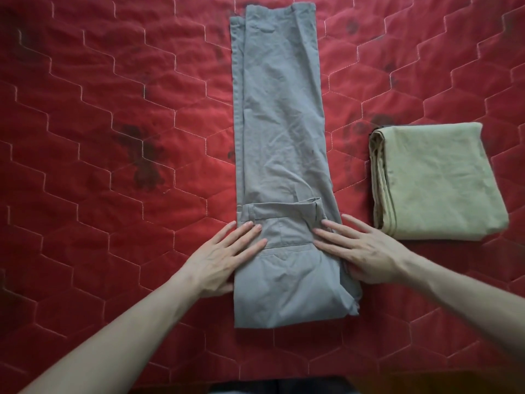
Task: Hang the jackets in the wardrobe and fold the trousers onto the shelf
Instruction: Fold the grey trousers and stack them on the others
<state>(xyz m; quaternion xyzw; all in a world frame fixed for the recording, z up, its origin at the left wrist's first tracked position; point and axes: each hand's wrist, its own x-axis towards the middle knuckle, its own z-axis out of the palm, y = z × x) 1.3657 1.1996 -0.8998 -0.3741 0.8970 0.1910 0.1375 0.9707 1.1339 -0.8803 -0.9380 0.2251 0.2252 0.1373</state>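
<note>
Left hand (224,261) and right hand (359,251) flat, fingers spread, pressing near fold of grey trousers (281,132) on red quilt (113,137). Risk: fold springing open once released; far legs skewing toward the folded green trousers (434,180).

Viewpoint: we look from a head-worn camera, facing steeply down onto a red quilt (113,137).
Range: close; our forearms enter from the bottom corners.
Lens: wide-angle, bending the quilt's edges.
Shared views: we have only this one.
</note>
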